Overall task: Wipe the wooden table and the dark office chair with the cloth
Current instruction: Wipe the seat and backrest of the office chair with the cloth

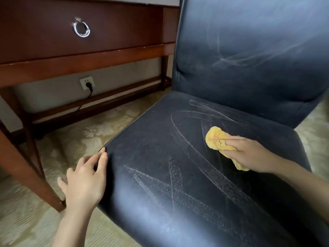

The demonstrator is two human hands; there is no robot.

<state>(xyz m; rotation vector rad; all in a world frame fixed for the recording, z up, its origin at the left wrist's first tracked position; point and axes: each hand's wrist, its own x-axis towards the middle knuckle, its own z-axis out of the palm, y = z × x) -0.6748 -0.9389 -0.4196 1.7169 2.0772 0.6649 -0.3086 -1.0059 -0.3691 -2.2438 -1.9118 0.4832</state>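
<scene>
**Cloth at work on the chair seat, the other hand bracing.**

The right hand [249, 152] has its grip curled round the bunched yellow cloth [216, 138] and presses it onto the seat of the dark office chair [178, 184], at the seat's back right, near the backrest. Bunching it probably gives a firm pad to push with. The left hand [85, 182] has its grip spread and holds nothing. Its fingertips touch the seat's front corner, on the side nearest the wooden table [89, 56], likely to steady the chair against the wiping. Pale streaks cross the seat and backrest, so the front of the seat looks yet to be wiped. The table stands left of the seat and beyond it, with a ring pull [81, 29] on its drawer and a wall socket [86, 82] below. No brand, label or writing can be read.
</scene>
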